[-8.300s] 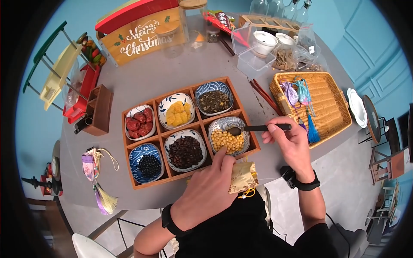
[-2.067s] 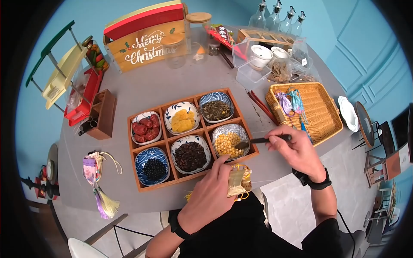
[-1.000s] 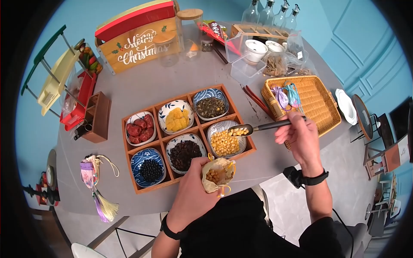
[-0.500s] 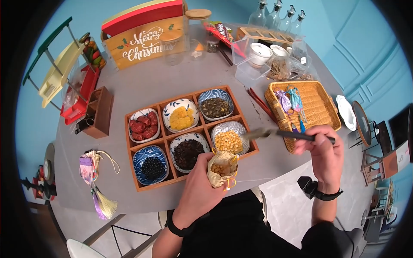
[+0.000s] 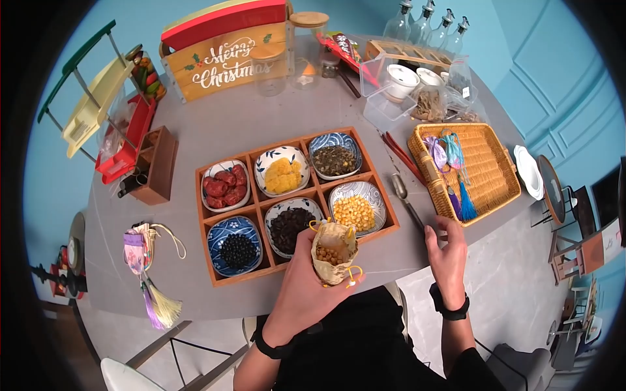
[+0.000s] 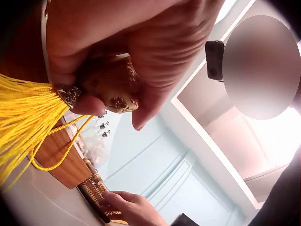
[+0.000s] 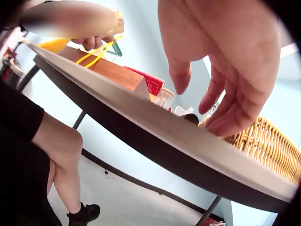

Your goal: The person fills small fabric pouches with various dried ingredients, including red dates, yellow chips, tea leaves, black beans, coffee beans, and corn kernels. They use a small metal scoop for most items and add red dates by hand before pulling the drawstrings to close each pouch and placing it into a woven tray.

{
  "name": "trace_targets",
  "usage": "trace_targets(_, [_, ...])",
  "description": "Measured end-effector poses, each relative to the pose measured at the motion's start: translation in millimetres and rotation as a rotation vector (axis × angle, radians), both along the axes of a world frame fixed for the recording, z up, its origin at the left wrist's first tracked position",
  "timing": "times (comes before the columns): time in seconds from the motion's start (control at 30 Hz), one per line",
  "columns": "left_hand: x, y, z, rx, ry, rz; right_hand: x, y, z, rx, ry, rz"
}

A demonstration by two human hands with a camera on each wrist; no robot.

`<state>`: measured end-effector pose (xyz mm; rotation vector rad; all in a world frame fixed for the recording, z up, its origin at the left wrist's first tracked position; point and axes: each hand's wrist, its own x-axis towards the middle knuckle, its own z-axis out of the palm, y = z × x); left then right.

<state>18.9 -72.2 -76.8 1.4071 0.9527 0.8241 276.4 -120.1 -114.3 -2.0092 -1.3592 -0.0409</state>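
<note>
My left hand [image 5: 305,294] grips an upright gold pouch [image 5: 334,255], its mouth open with yellow kernels inside. In the left wrist view, fingers curl round the pouch [image 6: 123,89], beside a yellow tassel [image 6: 28,120]. The metal scoop [image 5: 400,188] lies on the table, its dark handle pointing toward my right hand [image 5: 447,259], which holds nothing, fingers relaxed, at the table's edge. The right wrist view shows the right hand [image 7: 225,61] with fingers apart near the handle end. A wooden divided box [image 5: 297,194] holds six bowls, including the corn bowl [image 5: 354,210].
Right of the scoop are red sticks [image 5: 405,158] and a wicker basket [image 5: 484,171] holding small pouches. Another tasselled pouch [image 5: 135,251] lies on the left. Behind stand a clear plastic box [image 5: 389,109], glass jars, bottles and a "Merry Christmas" crate [image 5: 225,62].
The scoop went from over the corn bowl to the table beside the box, and my right hand has let it go. My left hand still grips the pouch, now with its mouth facing up.
</note>
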Motion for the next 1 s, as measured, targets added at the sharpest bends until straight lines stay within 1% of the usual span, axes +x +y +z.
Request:
trace_targets(0.03, [1, -1, 0, 0.038, -0.003, 0.012, -7, -4, 6, 0.0, 0.0, 0.002])
trace_targets(0.1, [3, 0, -1, 0.079, -0.004, 0.018, -23, -15, 23, 0.081, 0.338, 0.092])
trace_targets(0.17, [7, 0, -5, 0.068, 0.018, 0.003, -48, -24, 37, 0.089, 0.578, 0.413])
trace_targets(0.2, [10, 0, -6, 0.068, 0.024, -0.007, -63, -24, 49, 0.046, 0.573, 0.478])
trace_targets(0.23, [13, -1, -5, 0.095, 0.091, -0.004, -74, -21, 57, 0.004, 0.568, 0.546])
trace_targets(0.27, [16, -3, -5, 0.123, 0.159, 0.003, -82, -17, 55, 0.008, 0.575, 0.542])
trace_targets(0.33, [16, -7, -7, 0.166, 0.166, 0.017, -91, -8, 50, 0.007, 0.425, 0.453])
trace_targets(0.37, [15, -8, -9, 0.209, 0.165, 0.031, -92, -6, 46, 0.014, 0.428, 0.46])
trace_targets(0.43, [11, -8, -18, 0.237, 0.137, 0.054, -94, -6, 37, -0.092, 0.671, 0.396])
trace_targets(0.47, [8, -9, -20, 0.166, 0.09, 0.049, -94, -5, 35, -0.094, 0.673, 0.397])
trace_targets(0.5, [6, -11, -21, 0.092, 0.045, 0.042, -94, -5, 33, -0.116, 0.771, 0.434])
trace_targets(0.53, [5, -14, -22, 0.088, 0.05, 0.04, -95, -5, 30, -0.137, 0.87, 0.47])
trace_targets(0.57, [4, -16, -21, 0.082, 0.072, 0.017, -95, -6, 28, -0.136, 0.874, 0.469])
trace_targets(0.63, [1, -17, -20, 0.081, 0.095, -0.004, -93, -5, 25, -0.06, 1.021, 0.475])
trace_targets(0.67, [-2, -18, -21, -0.038, -0.127, -0.029, -90, -6, 25, -0.057, 1.024, 0.475])
trace_targets(0.7, [-5, -18, -21, -0.158, -0.349, -0.052, -86, -6, 24, -0.055, 1.002, 0.536])
trace_targets(0.73, [-5, -17, -21, -0.163, -0.456, -0.021, -83, -7, 24, -0.053, 0.98, 0.598])
trace_targets(0.77, [-6, -17, -25, -0.164, -0.451, -0.018, -82, -7, 24, -0.054, 0.985, 0.6])
trace_targets(0.83, [-6, -17, -35, -0.332, -0.577, 0.184, -81, -7, 23, -0.099, 0.99, 0.652])
trace_targets(0.87, [-4, -19, -34, -0.285, -0.592, 0.203, -81, -8, 23, -0.096, 0.995, 0.65])
trace_targets(0.9, [-1, -19, -34, -0.286, -0.588, 0.2, -80, -9, 24, -0.12, 0.976, 0.63])
trace_targets(0.97, [4, -20, -32, -0.227, -0.684, 0.235, -77, -14, 26, -0.148, 0.962, 0.599])
trace_targets(1.0, [5, -21, -31, -0.231, -0.68, 0.231, -74, -16, 27, -0.191, 0.94, 0.598])
